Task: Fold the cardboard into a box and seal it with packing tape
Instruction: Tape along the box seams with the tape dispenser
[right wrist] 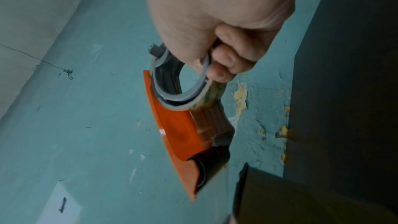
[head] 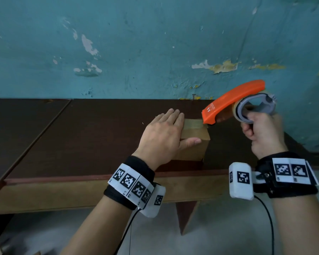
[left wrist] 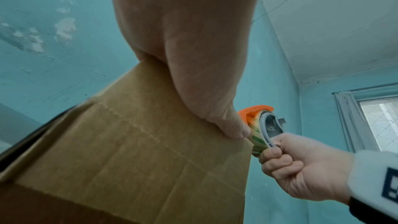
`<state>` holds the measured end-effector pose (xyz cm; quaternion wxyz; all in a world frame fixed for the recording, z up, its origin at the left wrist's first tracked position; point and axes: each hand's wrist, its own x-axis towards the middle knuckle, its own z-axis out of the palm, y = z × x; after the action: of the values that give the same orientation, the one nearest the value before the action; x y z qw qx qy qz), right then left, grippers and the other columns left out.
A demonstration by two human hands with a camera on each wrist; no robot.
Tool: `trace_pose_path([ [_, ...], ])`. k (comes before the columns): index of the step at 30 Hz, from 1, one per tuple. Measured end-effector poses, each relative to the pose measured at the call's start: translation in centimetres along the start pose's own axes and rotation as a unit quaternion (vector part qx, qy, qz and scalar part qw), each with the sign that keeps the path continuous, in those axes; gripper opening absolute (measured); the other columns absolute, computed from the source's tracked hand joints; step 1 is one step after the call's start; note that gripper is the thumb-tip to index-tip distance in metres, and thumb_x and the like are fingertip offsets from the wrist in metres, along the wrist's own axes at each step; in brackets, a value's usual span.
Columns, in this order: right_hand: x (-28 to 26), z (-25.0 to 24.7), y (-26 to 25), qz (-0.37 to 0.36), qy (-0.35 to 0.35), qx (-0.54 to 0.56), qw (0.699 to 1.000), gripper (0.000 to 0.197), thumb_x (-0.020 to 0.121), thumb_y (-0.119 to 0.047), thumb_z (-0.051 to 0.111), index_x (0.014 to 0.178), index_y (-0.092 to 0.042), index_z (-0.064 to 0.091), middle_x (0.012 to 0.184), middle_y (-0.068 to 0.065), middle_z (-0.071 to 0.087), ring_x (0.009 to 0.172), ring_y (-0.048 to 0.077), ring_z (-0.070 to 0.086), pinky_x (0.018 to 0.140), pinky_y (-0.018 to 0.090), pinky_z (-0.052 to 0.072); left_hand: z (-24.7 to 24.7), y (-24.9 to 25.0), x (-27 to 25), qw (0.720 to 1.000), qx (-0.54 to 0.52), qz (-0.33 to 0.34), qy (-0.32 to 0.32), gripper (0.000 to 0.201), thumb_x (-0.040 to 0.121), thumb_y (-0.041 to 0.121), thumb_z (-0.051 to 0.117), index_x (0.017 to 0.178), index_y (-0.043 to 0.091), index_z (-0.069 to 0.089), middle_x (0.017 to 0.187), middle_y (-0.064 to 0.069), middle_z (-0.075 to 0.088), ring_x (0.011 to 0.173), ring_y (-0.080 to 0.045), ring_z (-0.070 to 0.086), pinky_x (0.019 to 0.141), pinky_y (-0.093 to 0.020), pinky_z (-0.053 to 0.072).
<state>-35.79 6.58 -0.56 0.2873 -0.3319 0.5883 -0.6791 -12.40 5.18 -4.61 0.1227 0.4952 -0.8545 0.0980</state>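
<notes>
Tiny unreadable print, orange dispenser (head: 228,100)

Dark brown wooden table (head: 99,137) against the wall, cardboard box (head: 195,144) near its front edge

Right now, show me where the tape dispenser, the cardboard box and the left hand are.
tape dispenser (head: 232,100), head view, on its orange cover.
cardboard box (head: 195,150), head view, on its near side wall.
left hand (head: 160,138), head view, on the back of the hand resting flat on the box top.
</notes>
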Motion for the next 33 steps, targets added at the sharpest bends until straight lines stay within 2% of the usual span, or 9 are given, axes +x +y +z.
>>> trace_pose_path([
  [6,0.8,-1.4,-0.1,-0.02,0.03,-0.023,0.999,0.023,0.084,-0.004,0.06,0.067,-0.018,0.051,0.039,-0.01,0.047,0.03,0.001,0.04,0.034,0.018,0.024,0.1,-0.1,0.0,1.0,-0.001,0.001,0.012,0.113,0.083,0.085,0.004,0.158,0.008,0.04,0.164,-0.01,0.044,0.156,-0.025,0.034,0.127,-0.04,0.024],
  [12,1.1,-1.9,0.1,-0.081,-0.004,-0.084,0.993,0.026,0.075,0.005,0.059,0.061,-0.016,0.052,0.036,-0.008,0.047,0.031,0.005,0.042,0.035,0.016,0.029,0.1,-0.1,0.0,1.0,-0.002,0.002,0.017,0.111,0.085,0.084,0.007,0.158,0.008,0.041,0.162,-0.009,0.047,0.154,-0.026,0.037,0.126,-0.04,0.024],
  [15,1.1,-1.9,0.3,-0.111,-0.014,-0.124,0.986,0.023,0.069,0.005,0.058,0.059,-0.015,0.052,0.042,-0.004,0.05,0.034,0.009,0.043,0.04,0.021,0.034,0.0,-0.1,0.0,1.0,-0.002,0.004,0.016,0.11,0.085,0.084,0.006,0.158,0.009,0.04,0.162,-0.009,0.047,0.154,-0.025,0.036,0.126,-0.04,0.025],
  [18,1.3,-2.0,0.6,-0.124,-0.009,-0.15,0.981,0.018,0.067,-0.001,0.06,0.06,-0.017,0.056,0.059,0.008,0.056,0.047,0.02,0.05,0.05,0.029,0.04,-0.1,0.0,-0.1,1.0,-0.003,0.002,0.015,0.105,0.088,0.084,0.01,0.16,0.012,0.038,0.163,-0.008,0.045,0.155,-0.025,0.035,0.127,-0.04,0.024],
  [21,1.6,-2.0,0.9,-0.125,0.006,-0.167,0.978,0.009,0.062,-0.009,0.062,0.06,-0.017,0.06,0.061,0.005,0.06,0.054,0.024,0.056,0.057,0.035,0.046,-0.2,0.1,-0.1,1.0,-0.011,-0.002,0.003,0.099,0.09,0.082,0.014,0.164,0.018,0.031,0.166,-0.008,0.04,0.157,-0.025,0.03,0.128,-0.04,0.021],
  [24,1.8,-2.1,1.0,-0.125,0.01,-0.178,0.976,0.008,0.062,-0.01,0.064,0.061,-0.018,0.063,0.06,0.004,0.061,0.055,0.025,0.058,0.059,0.035,0.047,-0.4,0.2,-0.2,1.0,-0.001,0.014,-0.008,0.089,0.092,0.079,0.012,0.167,0.031,0.019,0.168,-0.011,0.035,0.158,-0.027,0.028,0.128,-0.042,0.021],
  [26,1.7,-1.9,0.8,-0.121,0.003,-0.182,0.976,0.01,0.066,-0.007,0.065,0.064,-0.016,0.062,0.061,0.006,0.061,0.052,0.025,0.056,0.056,0.032,0.045,-0.3,-0.1,-0.3,1.0,0.01,0.028,-0.007,0.083,0.094,0.078,0.01,0.166,0.037,0.017,0.164,-0.013,0.04,0.153,-0.029,0.036,0.126,-0.042,0.024],
  [29,1.6,-1.4,0.8,-0.109,-0.014,-0.169,0.979,0.016,0.071,-0.001,0.066,0.066,-0.015,0.06,0.059,0.007,0.058,0.04,0.013,0.05,0.05,0.028,0.041,-0.4,-0.9,-0.4,0.999,0.024,0.034,0.012,0.086,0.092,0.078,0.006,0.163,0.036,0.03,0.146,-0.012,0.056,0.136,-0.029,0.052,0.118,-0.042,0.033],
  [33,1.7,-1.1,0.9,-0.096,-0.017,-0.16,0.982,0.02,0.073,0.001,0.067,0.064,-0.015,0.06,0.058,0.007,0.057,0.032,0.006,0.045,0.042,0.022,0.038,-0.4,-1.1,-0.4,0.999,0.03,0.033,0.013,0.089,0.09,0.079,0.005,0.162,0.036,0.034,0.144,-0.012,0.057,0.134,-0.029,0.054,0.117,-0.043,0.035],
])
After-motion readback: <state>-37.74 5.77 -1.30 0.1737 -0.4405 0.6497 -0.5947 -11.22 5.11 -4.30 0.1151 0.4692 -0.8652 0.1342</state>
